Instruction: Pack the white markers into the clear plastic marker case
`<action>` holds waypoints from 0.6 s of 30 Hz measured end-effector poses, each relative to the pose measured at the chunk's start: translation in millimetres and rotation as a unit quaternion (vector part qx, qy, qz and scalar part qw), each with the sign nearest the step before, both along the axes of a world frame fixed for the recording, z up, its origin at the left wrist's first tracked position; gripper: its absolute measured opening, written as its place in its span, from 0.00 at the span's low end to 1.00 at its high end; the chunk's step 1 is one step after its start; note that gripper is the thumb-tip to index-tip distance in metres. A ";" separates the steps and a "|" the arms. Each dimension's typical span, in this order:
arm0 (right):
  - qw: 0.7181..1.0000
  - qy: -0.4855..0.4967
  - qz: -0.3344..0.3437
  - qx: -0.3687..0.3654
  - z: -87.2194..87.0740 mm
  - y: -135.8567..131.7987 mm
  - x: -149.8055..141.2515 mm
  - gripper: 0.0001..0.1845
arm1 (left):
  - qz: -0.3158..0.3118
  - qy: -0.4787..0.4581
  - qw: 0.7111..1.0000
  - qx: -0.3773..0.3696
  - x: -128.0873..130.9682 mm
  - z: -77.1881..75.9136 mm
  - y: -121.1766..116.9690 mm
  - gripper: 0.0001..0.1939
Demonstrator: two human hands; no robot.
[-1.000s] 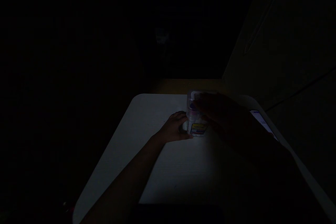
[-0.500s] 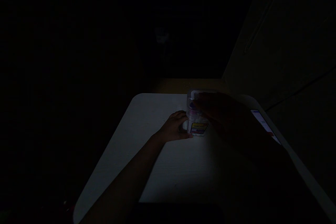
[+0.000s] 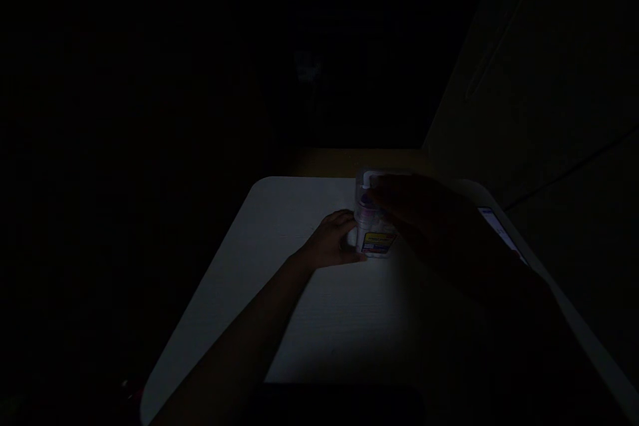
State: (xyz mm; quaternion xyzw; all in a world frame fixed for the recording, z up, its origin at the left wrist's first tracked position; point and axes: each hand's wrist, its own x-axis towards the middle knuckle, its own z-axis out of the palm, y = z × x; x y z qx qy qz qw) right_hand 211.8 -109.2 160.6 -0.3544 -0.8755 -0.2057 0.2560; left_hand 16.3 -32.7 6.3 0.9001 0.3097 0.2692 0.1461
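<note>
A clear plastic container [image 3: 367, 216] stands upright on the white table, with purple and pink things showing through its wall and a yellow, dark and red label low on its front. My left hand [image 3: 332, 243] is wrapped round the container's lower left side, thumb near the base. Deep in shadow, my right hand [image 3: 414, 210] reaches over the container's upper right with its fingers bent against the top. That hand covers much of the top, and the darkness hides exactly how its fingers grip.
The white table [image 3: 239, 279] has rounded corners. A lit phone [image 3: 502, 226] lies near its right edge, partly behind my right arm. A cable [image 3: 564, 176] runs along the dark wall at the right. A dark shape [image 3: 339, 406] lies along the near edge.
My right forearm has shifted slightly and now covers more of the phone's lower end. The container and my left hand have stayed practically in place. The view is a little dimmer.
</note>
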 end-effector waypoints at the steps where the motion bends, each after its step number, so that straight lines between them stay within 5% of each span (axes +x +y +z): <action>1: 1.000 -0.004 -0.003 -0.005 0.0 -0.2 0.2 0.18 | 0.002 0.002 1.000 0.000 0.0 -0.4 0.1 0.30; 18: 0.999 0.010 -0.004 -0.033 0.6 -0.2 -1.3 0.19 | 0.004 -0.001 1.000 0.016 -0.3 -1.8 1.2 0.29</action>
